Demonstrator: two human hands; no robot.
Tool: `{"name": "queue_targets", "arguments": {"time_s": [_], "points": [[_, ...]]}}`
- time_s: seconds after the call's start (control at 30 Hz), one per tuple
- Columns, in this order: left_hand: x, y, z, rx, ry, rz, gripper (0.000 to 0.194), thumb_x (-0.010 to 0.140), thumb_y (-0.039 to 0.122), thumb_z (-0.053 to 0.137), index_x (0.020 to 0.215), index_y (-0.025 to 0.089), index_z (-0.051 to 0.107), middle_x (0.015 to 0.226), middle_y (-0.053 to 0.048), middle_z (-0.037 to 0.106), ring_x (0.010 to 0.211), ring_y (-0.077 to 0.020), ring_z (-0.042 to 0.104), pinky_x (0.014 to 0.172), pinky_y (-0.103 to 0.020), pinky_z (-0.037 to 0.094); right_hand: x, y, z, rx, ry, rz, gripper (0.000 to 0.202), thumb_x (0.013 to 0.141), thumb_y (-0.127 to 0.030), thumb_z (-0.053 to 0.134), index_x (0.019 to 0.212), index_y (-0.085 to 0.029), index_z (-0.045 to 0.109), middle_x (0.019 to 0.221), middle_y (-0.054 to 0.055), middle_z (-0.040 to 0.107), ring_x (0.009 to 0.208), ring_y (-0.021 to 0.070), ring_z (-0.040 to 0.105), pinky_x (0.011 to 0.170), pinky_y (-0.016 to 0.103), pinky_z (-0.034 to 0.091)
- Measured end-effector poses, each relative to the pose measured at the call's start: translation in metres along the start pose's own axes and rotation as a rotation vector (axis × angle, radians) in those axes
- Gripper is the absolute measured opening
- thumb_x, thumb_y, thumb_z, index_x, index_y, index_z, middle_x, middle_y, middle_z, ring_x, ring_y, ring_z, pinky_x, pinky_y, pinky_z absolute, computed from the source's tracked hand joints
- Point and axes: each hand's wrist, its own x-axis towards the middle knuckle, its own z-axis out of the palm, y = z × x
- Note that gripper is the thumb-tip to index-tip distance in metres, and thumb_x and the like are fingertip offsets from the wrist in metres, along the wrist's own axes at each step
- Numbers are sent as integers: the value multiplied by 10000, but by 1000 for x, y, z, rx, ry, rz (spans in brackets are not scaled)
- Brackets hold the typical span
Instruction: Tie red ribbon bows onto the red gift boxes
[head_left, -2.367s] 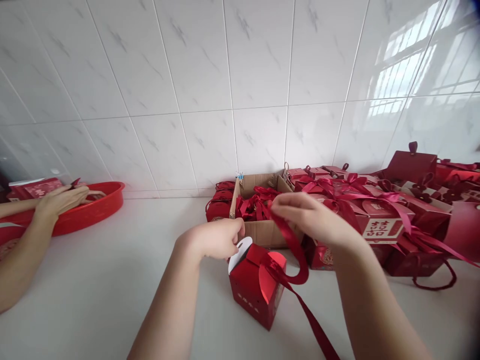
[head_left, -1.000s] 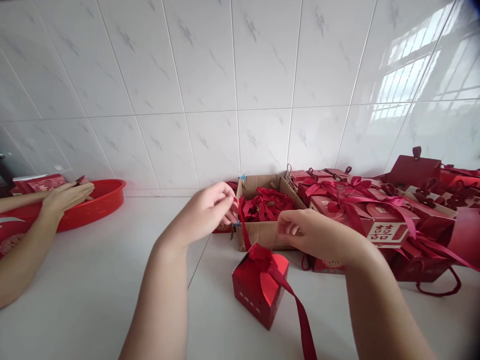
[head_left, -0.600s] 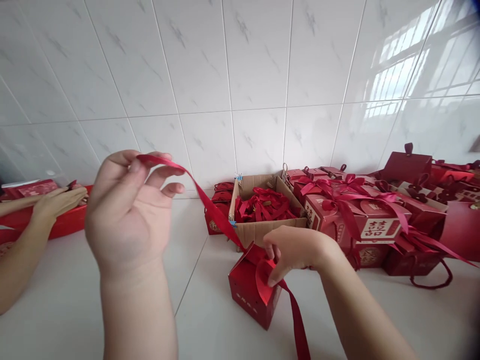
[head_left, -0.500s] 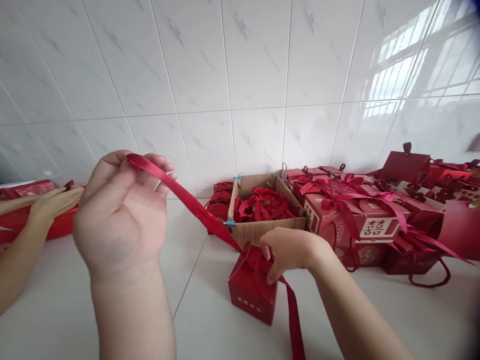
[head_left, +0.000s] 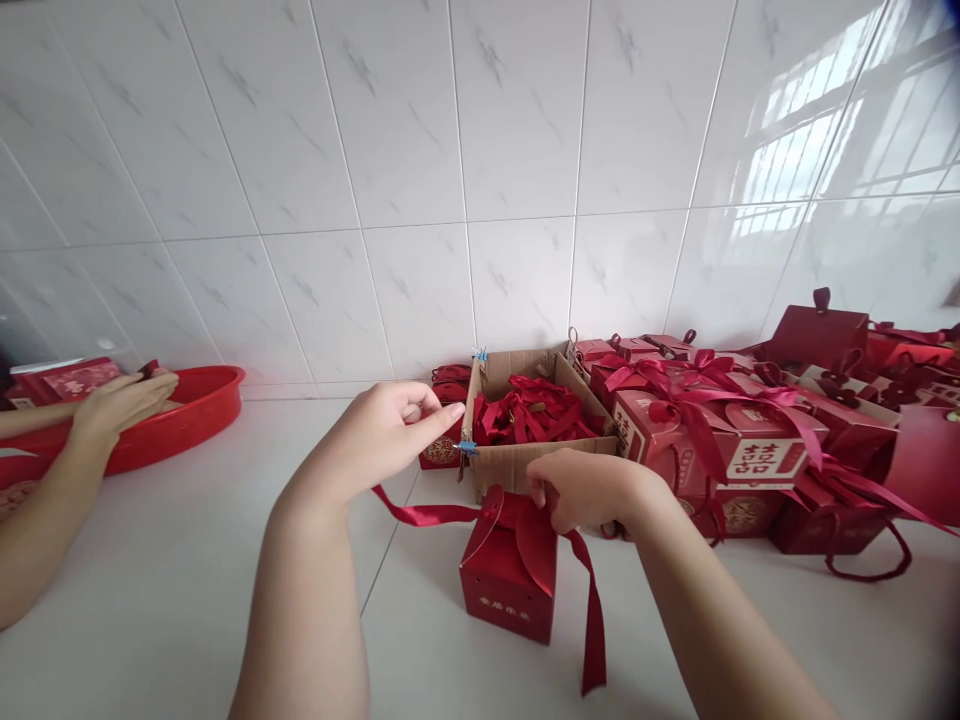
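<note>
A small red gift box (head_left: 506, 590) with folded, rounded top flaps stands upright on the white surface, pale characters on its front. A dark red ribbon (head_left: 435, 514) runs through its top; one end hangs down at the right, the other curves out to the left. At the top flaps, the fingers of my right hand (head_left: 589, 488) are closed on the box beside the ribbon; their tips are partly hidden. My left hand (head_left: 386, 430) is above the ribbon's left part, fingers loosely curled and thumb stretched out, with nothing visible in it.
Behind the gift box is an open cardboard box (head_left: 540, 460) full of red ribbon pieces. Many red boxes with bows (head_left: 720, 430) are piled at the right. On the left, another person's hands (head_left: 124, 405) are at a red plastic basin (head_left: 214, 400). A tiled wall (head_left: 405, 130) rises behind.
My left hand has let go of the ribbon and moved right and down, towards the gift box. The ribbon's left part has slackened and dropped. My right hand stays at the box top.
</note>
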Motion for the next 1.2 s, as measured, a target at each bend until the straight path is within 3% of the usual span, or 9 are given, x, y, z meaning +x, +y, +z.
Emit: {"name": "queue_targets", "arguments": {"time_s": [0.23,0.37,0.43,0.6,0.77,0.9,1.0,1.07,1.2], "points": [[0,0,-1,32,45,13,385,710,595,624,673,217,560,617,30,456,528,-108,392,468,-203,266,-12,21,-5,39,50,12,208,655,-127,560,841,-218,573,805,19,598,583,130,528,440,232,304],[-3,4,-3,-47,167,42,292,707,484,667,689,226,532,560,53,322,499,-102,337,477,-205,258,-21,19,-9,93,139,21,204,685,-108,518,841,-226,574,855,15,615,642,138,537,492,237,329],[-5,5,-4,-141,259,71,298,705,412,688,657,222,464,556,64,239,493,-95,293,489,-207,259,-24,16,-11,107,205,-1,188,716,-111,483,834,-228,571,829,11,615,638,136,523,510,240,338],[-7,3,-3,-469,416,253,535,686,259,712,609,196,186,608,51,187,519,-87,216,513,-233,262,-24,16,-11,212,258,-77,174,749,-130,465,859,-233,552,731,-5,570,610,128,492,514,231,354],[-9,1,-4,-366,373,270,577,699,228,695,602,188,127,610,42,142,516,-92,210,504,-247,251,-29,19,-12,171,229,-37,133,771,-169,472,839,-230,569,711,-11,564,577,116,472,504,233,340],[-12,-2,-11,-192,375,216,568,713,306,685,579,191,146,622,15,376,584,-121,417,531,-253,316,-41,22,-17,129,206,-3,129,823,-298,498,764,-212,576,675,-7,553,546,110,472,470,234,328],[-15,-7,-17,-171,377,120,561,739,400,670,574,199,172,710,-17,554,784,-209,600,579,-269,383,-52,26,-20,128,226,14,217,838,-401,521,774,-211,603,686,4,574,555,116,496,454,227,346],[-18,-13,-20,-213,343,78,534,755,456,655,575,204,220,712,-21,593,857,-248,650,628,-287,434,-57,29,-21,148,265,21,256,840,-444,531,787,-208,615,680,8,582,546,114,498,443,222,352],[-25,-14,-26,-336,196,118,471,705,428,716,602,213,310,722,-10,612,744,-218,661,643,-294,506,-66,35,-26,316,315,-81,285,841,-481,559,788,-211,630,625,-6,574,501,95,467,414,207,330]]}}
